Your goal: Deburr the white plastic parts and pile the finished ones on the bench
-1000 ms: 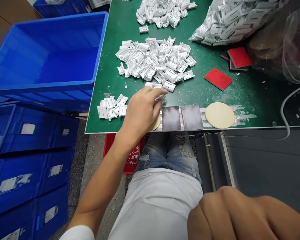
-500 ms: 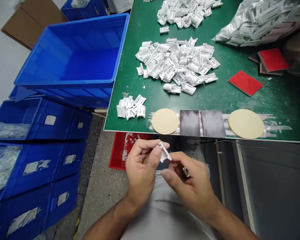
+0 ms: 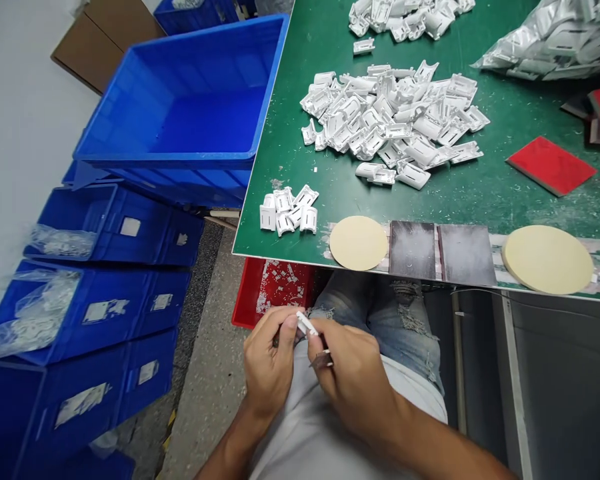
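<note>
Over my lap, my left hand (image 3: 269,363) pinches a small white plastic clip (image 3: 306,325) between thumb and fingers. My right hand (image 3: 353,377) is closed beside it, its fingertips touching the clip, and a small metal blade (image 3: 322,361) sticks out of its grip. On the green table (image 3: 460,193) in front lies a big pile of white clips (image 3: 393,123). A small group of clips (image 3: 289,210) stands near the table's front left corner.
Two tan discs (image 3: 359,243) and two dark rectangular pads (image 3: 440,249) lie along the table's front edge. Red pads (image 3: 551,165) lie at right. Blue crates (image 3: 190,113) are stacked at left, and a red bin (image 3: 273,290) sits under the table.
My left hand took a clip from the table and brought it down to my lap. My right hand came in to meet it. The view has shifted left and down.
</note>
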Tool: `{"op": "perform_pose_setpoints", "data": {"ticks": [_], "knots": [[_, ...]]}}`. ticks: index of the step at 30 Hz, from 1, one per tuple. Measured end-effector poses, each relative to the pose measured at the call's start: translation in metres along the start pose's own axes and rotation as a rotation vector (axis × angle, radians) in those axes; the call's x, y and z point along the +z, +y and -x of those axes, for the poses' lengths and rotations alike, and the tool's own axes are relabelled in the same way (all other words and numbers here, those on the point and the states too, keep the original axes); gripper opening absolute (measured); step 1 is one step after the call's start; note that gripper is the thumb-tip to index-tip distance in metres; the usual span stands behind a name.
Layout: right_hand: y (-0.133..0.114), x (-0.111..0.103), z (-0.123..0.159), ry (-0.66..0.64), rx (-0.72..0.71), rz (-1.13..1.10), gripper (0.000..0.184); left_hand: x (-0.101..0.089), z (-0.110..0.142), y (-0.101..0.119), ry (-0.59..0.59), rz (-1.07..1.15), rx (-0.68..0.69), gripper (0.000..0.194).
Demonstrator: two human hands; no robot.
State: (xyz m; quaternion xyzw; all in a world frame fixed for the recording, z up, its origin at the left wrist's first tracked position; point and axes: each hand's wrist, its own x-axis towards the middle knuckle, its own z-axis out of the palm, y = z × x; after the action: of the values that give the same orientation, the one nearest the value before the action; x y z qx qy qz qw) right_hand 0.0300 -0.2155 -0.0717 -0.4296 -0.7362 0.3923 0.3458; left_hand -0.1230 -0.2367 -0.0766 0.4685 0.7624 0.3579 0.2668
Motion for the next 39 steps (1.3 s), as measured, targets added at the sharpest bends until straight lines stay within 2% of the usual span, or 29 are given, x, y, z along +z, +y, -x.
{"op": "perform_pose_setpoints", "data": {"ticks": [3,6,8,10,12,14,15,17,19,22,25,29,34,39], "knots": [[0.0,0.002,0.006,-0.044,0.052,-0.052,0.02,-0.02,-0.02,-0.038,0.105,-0.047,-0.17,0.039],[0.007,-0.01,0.007,-0.065,0.132,-0.105,0.018,-0.041,-0.046,-0.07,0.061,-0.12,-0.246,0.035],[0.013,-0.019,0.005,-0.059,0.215,-0.156,0.017,-0.046,-0.053,-0.075,0.019,-0.144,-0.269,0.05],[0.016,-0.025,0.003,-0.041,0.284,-0.199,0.017,-0.038,-0.047,-0.062,-0.046,-0.123,-0.264,0.059],[0.016,-0.028,0.001,-0.019,0.306,-0.204,0.016,-0.023,-0.032,-0.036,-0.203,0.004,-0.246,0.053],[0.013,-0.03,0.001,-0.005,0.287,-0.18,0.018,-0.005,-0.017,-0.006,-0.425,0.292,-0.251,0.043],[0.011,-0.032,0.002,-0.006,0.268,-0.16,0.019,0.003,-0.011,0.007,-0.467,0.443,-0.272,0.036],[0.008,-0.04,0.003,-0.04,0.219,-0.106,0.017,0.015,-0.006,0.027,-0.469,0.662,-0.326,0.024],[0.007,-0.052,0.004,-0.072,0.152,0.008,0.022,0.02,-0.008,0.039,-0.416,0.757,-0.369,0.018],[0.008,-0.074,0.002,-0.071,0.0,0.282,0.036,0.019,-0.014,0.047,-0.442,0.846,-0.392,0.017],[0.009,-0.091,-0.002,-0.063,-0.173,0.494,0.041,0.017,-0.017,0.056,-0.536,0.878,-0.366,0.015],[0.005,-0.101,-0.007,-0.039,-0.333,0.67,0.053,0.015,-0.014,0.071,-0.585,0.809,-0.334,0.012],[0.003,-0.103,-0.012,-0.018,-0.368,0.784,0.054,0.012,-0.014,0.085,-0.608,0.792,-0.327,0.007],[0.004,-0.104,-0.015,0.002,-0.348,0.817,0.055,0.011,-0.015,0.086,-0.601,0.736,-0.273,0.009]]}}
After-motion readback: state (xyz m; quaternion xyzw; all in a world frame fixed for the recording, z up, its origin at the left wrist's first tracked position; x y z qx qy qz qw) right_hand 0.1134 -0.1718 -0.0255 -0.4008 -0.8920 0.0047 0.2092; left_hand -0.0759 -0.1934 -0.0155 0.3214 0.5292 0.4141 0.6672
